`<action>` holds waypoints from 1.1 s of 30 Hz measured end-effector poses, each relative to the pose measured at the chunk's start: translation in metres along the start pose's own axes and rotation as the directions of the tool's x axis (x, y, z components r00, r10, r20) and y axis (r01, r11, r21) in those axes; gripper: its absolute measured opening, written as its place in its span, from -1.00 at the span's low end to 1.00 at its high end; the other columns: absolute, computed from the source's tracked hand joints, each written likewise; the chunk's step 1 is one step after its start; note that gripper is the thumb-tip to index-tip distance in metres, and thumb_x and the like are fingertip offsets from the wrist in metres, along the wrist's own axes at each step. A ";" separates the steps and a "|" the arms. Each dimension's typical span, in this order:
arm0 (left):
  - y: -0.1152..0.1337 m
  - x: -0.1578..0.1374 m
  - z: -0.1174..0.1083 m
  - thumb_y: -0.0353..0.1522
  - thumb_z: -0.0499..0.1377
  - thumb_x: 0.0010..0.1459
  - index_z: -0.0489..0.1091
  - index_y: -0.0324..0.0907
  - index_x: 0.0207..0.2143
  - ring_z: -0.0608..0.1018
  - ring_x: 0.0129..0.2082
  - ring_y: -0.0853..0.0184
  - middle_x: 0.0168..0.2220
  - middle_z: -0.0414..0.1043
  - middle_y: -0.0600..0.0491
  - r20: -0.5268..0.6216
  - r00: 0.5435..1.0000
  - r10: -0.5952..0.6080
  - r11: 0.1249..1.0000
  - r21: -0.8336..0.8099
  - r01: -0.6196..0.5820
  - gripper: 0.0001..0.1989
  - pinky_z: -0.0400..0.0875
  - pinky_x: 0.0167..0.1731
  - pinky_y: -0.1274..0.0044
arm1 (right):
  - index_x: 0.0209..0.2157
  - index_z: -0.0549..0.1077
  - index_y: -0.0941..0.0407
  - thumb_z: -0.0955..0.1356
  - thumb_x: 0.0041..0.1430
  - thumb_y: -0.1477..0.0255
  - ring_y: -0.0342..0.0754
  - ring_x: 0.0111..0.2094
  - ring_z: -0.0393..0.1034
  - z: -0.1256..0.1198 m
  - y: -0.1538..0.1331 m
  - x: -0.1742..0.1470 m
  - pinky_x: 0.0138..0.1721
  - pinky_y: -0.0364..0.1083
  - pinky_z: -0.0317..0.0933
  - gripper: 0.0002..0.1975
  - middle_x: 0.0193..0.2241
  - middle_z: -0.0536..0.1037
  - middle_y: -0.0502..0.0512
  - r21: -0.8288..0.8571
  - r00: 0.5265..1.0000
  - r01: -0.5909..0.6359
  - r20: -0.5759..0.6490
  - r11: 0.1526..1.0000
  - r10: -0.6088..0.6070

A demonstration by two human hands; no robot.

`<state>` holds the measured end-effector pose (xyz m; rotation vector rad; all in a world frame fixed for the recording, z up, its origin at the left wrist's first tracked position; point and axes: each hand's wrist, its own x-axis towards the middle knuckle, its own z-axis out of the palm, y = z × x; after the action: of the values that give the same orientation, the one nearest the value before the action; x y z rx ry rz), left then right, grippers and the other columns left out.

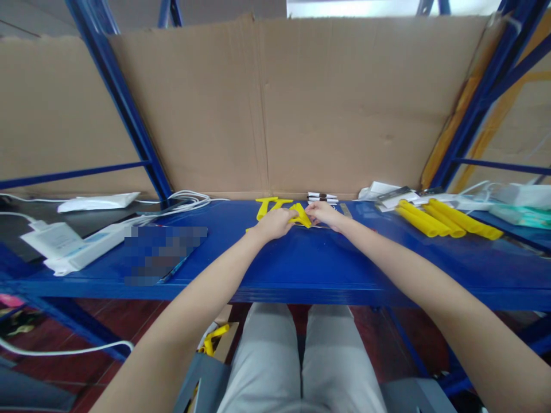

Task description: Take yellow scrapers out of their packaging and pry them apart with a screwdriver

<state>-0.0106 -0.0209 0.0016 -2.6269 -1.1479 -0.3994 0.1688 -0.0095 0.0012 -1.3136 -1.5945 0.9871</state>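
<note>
At the far left of the blue surface (297, 264), a white adapter (51, 240) sits on a white power strip (97, 244), with a white packet (99, 202) lying behind them. White cables (191, 201) run in loose loops along the back, and in front of them lies a dark flat item (166, 255), its face blurred out. Below the surface's front edge, a cardboard box (227, 339) holds yellow parts (209, 345).

Near the middle, two yellow T-shaped pieces (267, 207) lie toward the back, just beyond the left hand (275, 223). The left hand's fingers are closed on a yellow piece (303, 215), which sits between the two hands, low over the surface and tilted. The right hand (326, 214) reaches in at its right side, fingers bunched narrow and close to the piece; whether they grip it or something small cannot be told.

Just behind the right hand is a small stack of white items with dark marks (322, 197), and a narrow metal strip (345, 210) lies beside its wrist. Farther right, white packets (381, 191) lie behind several yellow tubes (424, 221), placed side by side at a slant. At the far right rests a white and green package (523, 213).
</note>
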 end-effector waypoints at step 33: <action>0.005 -0.002 -0.001 -0.42 0.00 0.23 0.34 -0.08 0.14 0.51 -0.10 0.18 -0.04 0.46 -0.12 0.014 1.000 0.011 1.000 -0.016 -0.011 -0.56 0.35 -0.09 0.35 | -0.52 0.41 0.19 0.34 0.15 0.61 -0.19 -0.60 0.35 -0.005 0.004 0.009 -0.46 -0.18 0.30 -0.83 -0.65 0.48 0.01 0.201 0.980 -0.199 0.042 0.959 0.195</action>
<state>-0.0081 -0.0262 0.0006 -2.6527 -1.1389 -0.3908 0.1738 0.0000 0.0005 -1.3391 -1.3556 1.2564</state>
